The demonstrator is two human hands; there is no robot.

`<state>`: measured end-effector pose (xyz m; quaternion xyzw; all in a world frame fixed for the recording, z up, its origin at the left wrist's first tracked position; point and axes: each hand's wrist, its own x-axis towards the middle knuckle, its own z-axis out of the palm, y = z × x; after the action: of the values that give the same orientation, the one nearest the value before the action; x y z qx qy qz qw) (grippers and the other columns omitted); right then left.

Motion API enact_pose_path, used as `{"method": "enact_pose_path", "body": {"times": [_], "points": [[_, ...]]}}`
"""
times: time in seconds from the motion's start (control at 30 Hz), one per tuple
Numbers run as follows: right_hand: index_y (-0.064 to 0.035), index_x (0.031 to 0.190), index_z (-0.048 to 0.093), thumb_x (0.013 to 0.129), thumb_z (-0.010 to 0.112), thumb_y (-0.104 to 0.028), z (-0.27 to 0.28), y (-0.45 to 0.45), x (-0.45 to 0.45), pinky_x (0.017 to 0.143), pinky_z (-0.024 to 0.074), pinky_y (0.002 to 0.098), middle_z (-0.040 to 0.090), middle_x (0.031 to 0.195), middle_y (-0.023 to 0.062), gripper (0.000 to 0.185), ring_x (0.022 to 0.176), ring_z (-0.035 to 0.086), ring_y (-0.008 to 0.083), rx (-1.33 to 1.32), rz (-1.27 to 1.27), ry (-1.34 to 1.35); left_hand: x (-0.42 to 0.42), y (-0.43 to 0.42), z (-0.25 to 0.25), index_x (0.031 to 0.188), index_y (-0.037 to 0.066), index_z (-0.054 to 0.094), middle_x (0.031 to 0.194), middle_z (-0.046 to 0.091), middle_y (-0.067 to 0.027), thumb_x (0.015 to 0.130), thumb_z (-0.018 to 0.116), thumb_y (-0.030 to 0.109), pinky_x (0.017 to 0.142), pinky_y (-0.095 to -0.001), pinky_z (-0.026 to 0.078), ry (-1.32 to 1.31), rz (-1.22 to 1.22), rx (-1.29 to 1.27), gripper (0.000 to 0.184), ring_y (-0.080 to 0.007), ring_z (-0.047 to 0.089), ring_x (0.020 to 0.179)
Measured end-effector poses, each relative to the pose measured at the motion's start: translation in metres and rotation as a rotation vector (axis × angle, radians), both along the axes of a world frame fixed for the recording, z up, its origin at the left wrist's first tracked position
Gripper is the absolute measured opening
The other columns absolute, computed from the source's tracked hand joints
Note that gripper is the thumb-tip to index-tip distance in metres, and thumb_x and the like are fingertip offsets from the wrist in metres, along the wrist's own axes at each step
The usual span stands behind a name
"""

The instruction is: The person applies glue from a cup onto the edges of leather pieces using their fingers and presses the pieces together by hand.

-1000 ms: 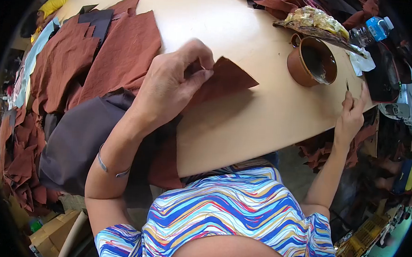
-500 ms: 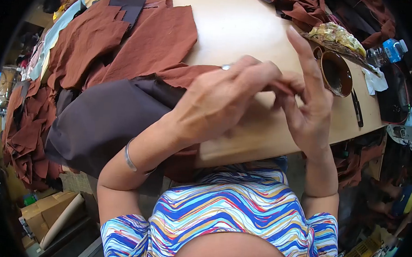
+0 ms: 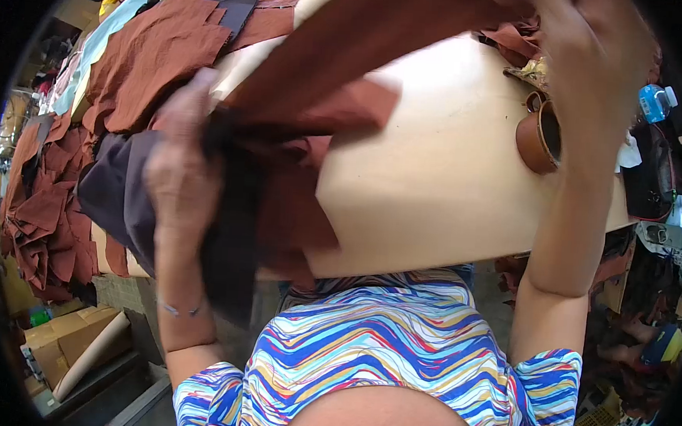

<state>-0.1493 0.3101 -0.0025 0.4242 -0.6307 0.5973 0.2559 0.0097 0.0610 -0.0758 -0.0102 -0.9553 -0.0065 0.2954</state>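
Observation:
A long reddish-brown cloth piece (image 3: 350,44) is stretched slantwise across the view, joined or bunched with dark purple-brown cloth (image 3: 232,230) at its lower left end. My right hand (image 3: 588,56), partly cut off by the top edge, is closed on the upper end of the reddish-brown piece. At the left, my left hand (image 3: 182,162) is smeared by motion and grips the bunched cloth where the two colours meet. Folds of the dark cloth hang over the table's front edge beside my left wrist.
Reddish-brown cut pieces (image 3: 156,57) lie in piles on the left of the pale table (image 3: 427,194). A brown mug (image 3: 536,138) stands near my right forearm. Beyond it is a blue-labelled bottle (image 3: 655,104). A cardboard box (image 3: 72,342) is below at left.
My hands, close together before, have moved far apart. The right has risen to the top with the reddish-brown cloth; the left has gone left, and the cloth has lifted off the table.

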Motion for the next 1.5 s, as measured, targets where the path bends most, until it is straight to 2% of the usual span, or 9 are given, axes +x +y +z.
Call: {"method": "enact_pose_path", "body": {"times": [0.17, 0.3, 0.4, 0.5, 0.6, 0.73, 0.87, 1.37, 1.5], "points": [[-0.0092, 0.132, 0.048, 0.085, 0.045, 0.011, -0.01, -0.024, -0.057, 0.083, 0.0528, 0.024, 0.059, 0.121, 0.0151, 0.051, 0.092, 0.063, 0.0163, 0.135, 0.199, 0.411, 0.02, -0.051, 0.08, 0.129, 0.038, 0.052, 0.123, 0.054, 0.0033, 0.074, 0.051, -0.01, 0.068, -0.0321, 0.054, 0.39, 0.298, -0.559, 0.072, -0.0179, 0.062, 0.095], [0.0055, 0.129, 0.046, 0.08, 0.046, 0.014, -0.054, -0.014, -0.026, 0.079, 0.0524, 0.0251, 0.065, 0.102, 0.0144, 0.05, 0.09, 0.063, 0.0156, 0.132, 0.212, -0.389, 0.02, -0.004, 0.044, 0.126, 0.032, 0.056, 0.129, 0.051, 0.0025, 0.079, 0.054, 0.005, 0.059, -0.0276, 0.046, 0.001, 0.164, -0.707, 0.054, -0.0118, 0.062, 0.086], [-0.0128, 0.133, 0.049, 0.08, 0.045, 0.004, -0.117, 0.023, -0.043, 0.077, 0.0437, 0.0205, 0.07, 0.089, 0.004, 0.056, 0.08, 0.059, 0.0069, 0.559, -0.07, -0.492, 0.024, 0.037, -0.021, 0.128, 0.019, 0.053, 0.133, 0.048, -0.0014, 0.078, 0.052, 0.009, 0.062, -0.0283, 0.042, -0.362, -0.046, -0.598, 0.051, -0.0127, 0.057, 0.068], [-0.0129, 0.133, 0.049, 0.08, 0.042, 0.005, -0.119, 0.042, -0.033, 0.083, 0.0447, 0.0257, 0.067, 0.106, 0.0093, 0.056, 0.086, 0.061, 0.0105, 0.607, -0.291, -0.553, 0.024, 0.058, -0.038, 0.131, 0.014, 0.05, 0.134, 0.046, -0.0029, 0.079, 0.05, 0.009, 0.066, -0.031, 0.042, -0.472, -0.064, -0.533, 0.052, -0.0147, 0.056, 0.065], [-0.0095, 0.129, 0.049, 0.081, 0.062, -0.007, -0.112, 0.043, -0.005, 0.078, 0.0496, 0.0344, 0.065, 0.101, 0.0126, 0.05, 0.073, 0.061, 0.0245, 0.593, -0.275, -0.263, 0.021, 0.062, -0.038, 0.131, 0.013, 0.05, 0.13, 0.049, -0.003, 0.079, 0.05, 0.009, 0.067, -0.0311, 0.042, -0.485, -0.066, -0.517, 0.053, -0.0154, 0.055, 0.063], [-0.0109, 0.134, 0.043, 0.081, 0.063, -0.009, -0.139, 0.04, 0.013, 0.086, 0.0478, 0.0407, 0.064, 0.099, 0.0158, 0.056, 0.101, 0.059, 0.0334, 0.84, -0.279, -0.045, 0.02, 0.06, -0.032, 0.13, 0.014, 0.051, 0.114, 0.055, -0.0029, 0.078, 0.05, 0.009, 0.067, -0.0313, 0.042, -0.424, -0.117, -0.392, 0.053, -0.0163, 0.054, 0.062], [-0.0057, 0.135, 0.04, 0.082, 0.061, -0.008, -0.141, 0.041, 0.017, 0.089, 0.0463, 0.0409, 0.063, 0.102, 0.0186, 0.056, 0.1, 0.059, 0.0334, 0.896, -0.375, -0.028, 0.023, 0.057, -0.027, 0.122, 0.016, 0.056, 0.084, 0.05, -0.0024, 0.077, 0.052, 0.012, 0.063, -0.0311, 0.04, -0.432, -0.112, -0.411, 0.045, -0.0151, 0.054, 0.061], [-0.0065, 0.137, 0.038, 0.082, 0.058, -0.004, -0.141, 0.038, 0.019, 0.095, 0.0423, 0.0431, 0.063, 0.102, 0.0175, 0.059, 0.1, 0.06, 0.0321, 0.953, -0.41, 0.145, 0.017, 0.068, -0.031, 0.104, 0.005, 0.06, 0.085, 0.053, -0.0045, 0.073, 0.066, 0.027, 0.065, -0.0318, 0.041, -0.418, -0.117, -0.283, 0.039, -0.0191, 0.056, 0.069], [-0.0124, 0.14, 0.037, 0.082, 0.058, -0.001, -0.139, 0.039, 0.013, 0.098, 0.0416, 0.0426, 0.064, 0.107, 0.0129, 0.062, 0.098, 0.061, 0.0301, 0.994, -0.406, 0.071, 0.013, 0.058, -0.025, 0.113, 0.012, 0.058, 0.085, 0.054, -0.0053, 0.076, 0.058, 0.015, 0.064, -0.0315, 0.043, -0.385, -0.232, -0.268, 0.037, -0.0188, 0.055, 0.066]]}}
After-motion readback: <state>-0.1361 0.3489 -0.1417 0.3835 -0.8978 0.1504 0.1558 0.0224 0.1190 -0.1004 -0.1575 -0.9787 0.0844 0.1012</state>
